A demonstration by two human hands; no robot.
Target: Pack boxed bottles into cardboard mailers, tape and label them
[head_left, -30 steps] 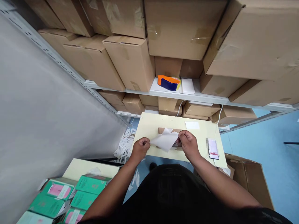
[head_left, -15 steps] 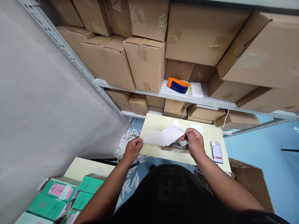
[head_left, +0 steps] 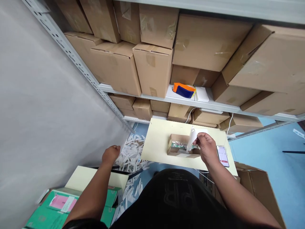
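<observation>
Below the left hand, smooth green cartons (head_left: 47,213) are sitting in a cluster, one bearing a pink panel crossed by a white strip. The left hand (head_left: 111,155) is hanging loosely clenched, fingers curled in; whether anything is pinched inside, I cannot tell. Just right of it, crumpled, narrow white paper scraps (head_left: 132,153) are littering the smooth blue floor. Between the hands, a flat cream tabletop (head_left: 156,138) is bearing an oblong brown cardboard box (head_left: 175,147), which is lying near the right hand and showing a glossy transparent surface with green beneath. Above the box, an orange-and-navy tape dispenser (head_left: 184,90) is resting on a shelf. The right hand (head_left: 206,144) is grasping a thin, bent white paper sheet (head_left: 192,139) by its edge, over the box's right end. Beside that hand, a flat, rectangular smartphone (head_left: 223,156) is lying face up. Farther right, an open corrugated carton (head_left: 260,189) is standing below.
</observation>
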